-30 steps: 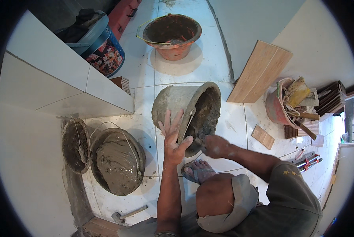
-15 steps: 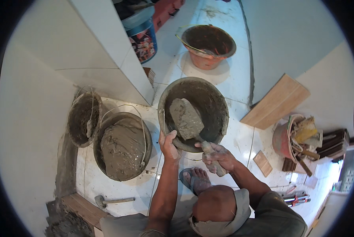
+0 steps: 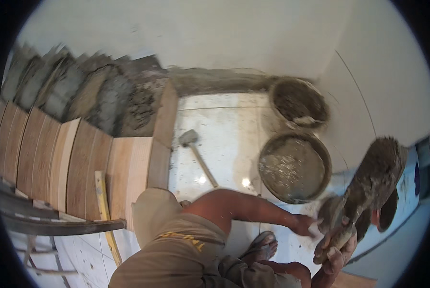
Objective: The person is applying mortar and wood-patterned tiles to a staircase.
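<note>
My right hand (image 3: 339, 257) is closed round the handle of a trowel (image 3: 342, 235), which is tilted up to the far right. A thick load of wet grey mortar (image 3: 378, 168) covers its blade. My left hand (image 3: 305, 225) reaches right, beside a bucket (image 3: 329, 211) partly hidden behind the trowel; its fingers are blurred, so I cannot make out whether they grip the rim. Beyond that arm stands a bucket of wet mortar (image 3: 294, 168). A darker bucket (image 3: 299, 103) with mortar-caked insides sits behind it, near the wall.
A mallet (image 3: 198, 156) lies on the white floor tiles. Wood-look tiled steps (image 3: 87, 163) run along the left, with rough mortar (image 3: 140, 105) beside them against the wall. A yellow spirit level (image 3: 104, 206) leans on the steps. Another bucket (image 3: 387, 213) stands at the right.
The view has swung left to the steps and wall. The trowel, inside the bucket before, is now raised out of it with mortar on its blade. My left hand was gripping that bucket's rim.
</note>
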Motion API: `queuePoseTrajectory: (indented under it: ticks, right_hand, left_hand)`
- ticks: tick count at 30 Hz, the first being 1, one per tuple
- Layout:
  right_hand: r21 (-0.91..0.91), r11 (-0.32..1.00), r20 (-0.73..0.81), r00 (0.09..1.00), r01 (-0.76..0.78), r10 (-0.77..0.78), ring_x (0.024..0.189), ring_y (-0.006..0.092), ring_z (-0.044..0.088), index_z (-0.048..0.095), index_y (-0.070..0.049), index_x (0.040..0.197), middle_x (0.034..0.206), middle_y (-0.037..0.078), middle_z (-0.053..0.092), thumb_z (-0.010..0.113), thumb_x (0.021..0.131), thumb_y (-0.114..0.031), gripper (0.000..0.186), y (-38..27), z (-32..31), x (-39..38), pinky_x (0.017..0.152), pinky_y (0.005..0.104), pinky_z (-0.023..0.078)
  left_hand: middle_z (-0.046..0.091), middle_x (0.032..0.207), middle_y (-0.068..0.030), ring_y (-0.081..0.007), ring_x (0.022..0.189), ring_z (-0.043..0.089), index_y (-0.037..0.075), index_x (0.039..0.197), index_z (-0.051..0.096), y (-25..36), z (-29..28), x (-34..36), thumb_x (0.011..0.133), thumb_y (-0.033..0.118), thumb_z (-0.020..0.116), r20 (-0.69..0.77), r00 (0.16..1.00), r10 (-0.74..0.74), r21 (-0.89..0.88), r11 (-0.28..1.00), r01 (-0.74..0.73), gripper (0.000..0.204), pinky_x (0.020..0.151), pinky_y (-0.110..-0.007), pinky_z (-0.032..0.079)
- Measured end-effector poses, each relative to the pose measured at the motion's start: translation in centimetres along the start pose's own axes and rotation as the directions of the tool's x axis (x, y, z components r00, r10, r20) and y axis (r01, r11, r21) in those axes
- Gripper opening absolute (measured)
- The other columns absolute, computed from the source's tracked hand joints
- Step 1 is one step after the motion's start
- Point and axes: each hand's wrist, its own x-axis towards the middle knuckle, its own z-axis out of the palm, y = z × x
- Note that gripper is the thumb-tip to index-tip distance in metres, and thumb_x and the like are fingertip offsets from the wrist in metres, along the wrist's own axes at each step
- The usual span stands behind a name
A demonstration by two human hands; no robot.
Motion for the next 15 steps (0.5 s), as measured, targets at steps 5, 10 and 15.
queuePoseTrajectory:
  ticks: [5, 10, 15]
  right_hand:
    - [-0.369, 0.596, 0.686, 0.642, 0.713, -0.343, 0.082, 0.0246, 0.069, 0.053, 0.009, 0.13, 0.094, 0.016, 0.069, 0.078, 0.073, -0.029, 0.073, 3.4, 15.0, 7.9, 0.078, 0.0357, 0.056]
    - [-0.373, 0.63, 0.889, 0.457, 0.682, 0.032, 0.091, 0.0421, 0.064, 0.052, -0.009, 0.119, 0.097, 0.022, 0.065, 0.058, 0.087, -0.023, 0.036, 10.4, 35.1, 12.1, 0.078, 0.0519, 0.052]
    - [-0.413, 0.705, 0.806, 0.592, 0.576, -0.011, 0.086, 0.0438, 0.064, 0.053, -0.003, 0.12, 0.092, 0.025, 0.063, 0.062, 0.087, -0.025, 0.041, 8.9, 40.8, 12.6, 0.077, 0.0503, 0.05]
  left_hand:
    - [0.069, 0.119, -0.0229, -0.04, 0.111, 0.065, -0.001, 0.11, 0.074, 1.4, -6.6, -20.8, 0.078, 0.05, 0.074, 0.338, 0.874, -0.349, 0.643, 0.764, 0.057, 0.061, 0.099, -0.049, 0.048]
    - [0.069, 0.111, -0.0205, -0.0389, 0.109, 0.065, 0.003, 0.124, 0.063, -0.1, -8.4, -34.1, 0.083, 0.041, 0.072, 0.085, 0.943, -0.322, 0.449, 0.857, 0.252, 0.056, 0.093, -0.049, 0.05]
    - [0.062, 0.13, -0.0201, -0.0379, 0.122, 0.058, 0.007, 0.14, 0.054, -6.9, -9.9, -37.6, 0.087, 0.045, 0.068, -0.109, 0.916, -0.387, 0.375, 0.837, 0.398, 0.067, 0.102, -0.049, 0.046]
